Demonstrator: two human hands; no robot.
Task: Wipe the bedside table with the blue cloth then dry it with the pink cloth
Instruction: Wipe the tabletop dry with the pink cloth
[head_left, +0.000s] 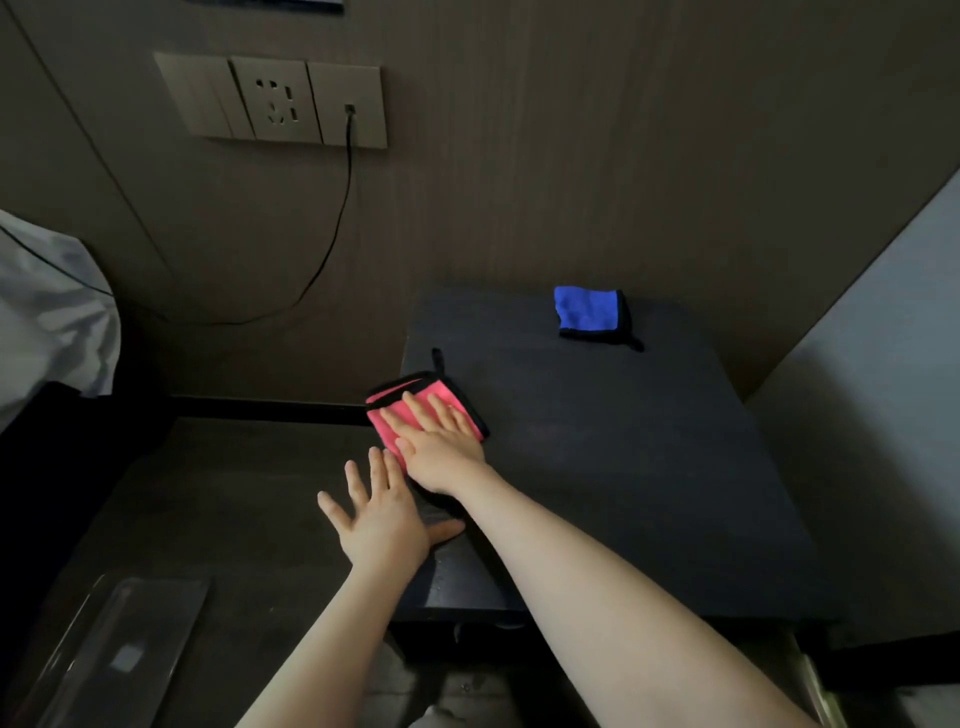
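Observation:
The dark bedside table (623, 441) fills the middle right of the head view. A folded pink cloth (387, 415) with black trim lies at the table's left edge, partly hanging over it. My right hand (441, 447) presses flat on this cloth with fingers stretched out. My left hand (379, 519) is spread open, palm down, at the table's left front edge; its thumb rests on the tabletop and it holds nothing. A folded blue cloth (589, 312) with black trim lies untouched near the back of the table.
A wall plate with switches and a socket (275, 101) sits on the brown panel, and a black cable (332, 234) hangs from it. White bedding (52, 312) is at left. A lower dark surface (208, 493) with a clear tray (119, 649) lies left of the table.

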